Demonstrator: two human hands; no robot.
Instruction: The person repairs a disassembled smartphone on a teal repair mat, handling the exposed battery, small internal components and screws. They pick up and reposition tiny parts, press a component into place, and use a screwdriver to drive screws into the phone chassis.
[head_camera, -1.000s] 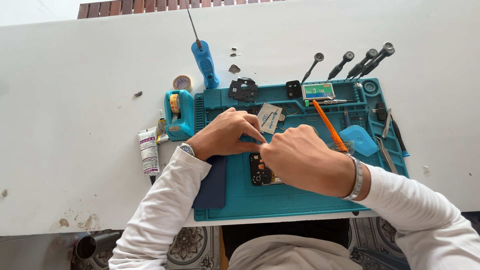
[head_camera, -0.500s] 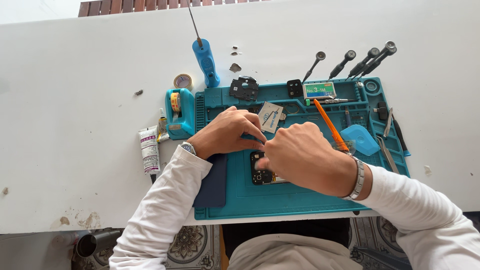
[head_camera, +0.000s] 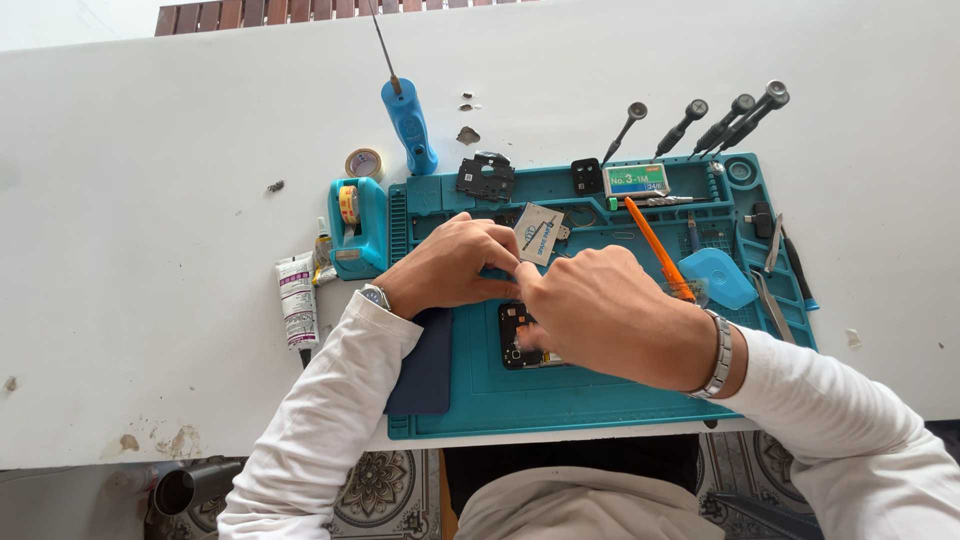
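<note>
An opened dark phone (head_camera: 522, 338) is covered by both hands on the teal work mat (head_camera: 600, 400). The left hand (head_camera: 452, 268) is curled over its top edge; what the right hand (head_camera: 610, 312) pinches cannot be told. Beyond the hands, the mat's tray compartments (head_camera: 660, 180) hold a small box and black parts.

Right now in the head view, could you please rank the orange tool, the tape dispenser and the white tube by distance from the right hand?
1. Orange tool, just beyond right hand.
2. Tape dispenser, past the left hand.
3. White tube, far left.
</note>
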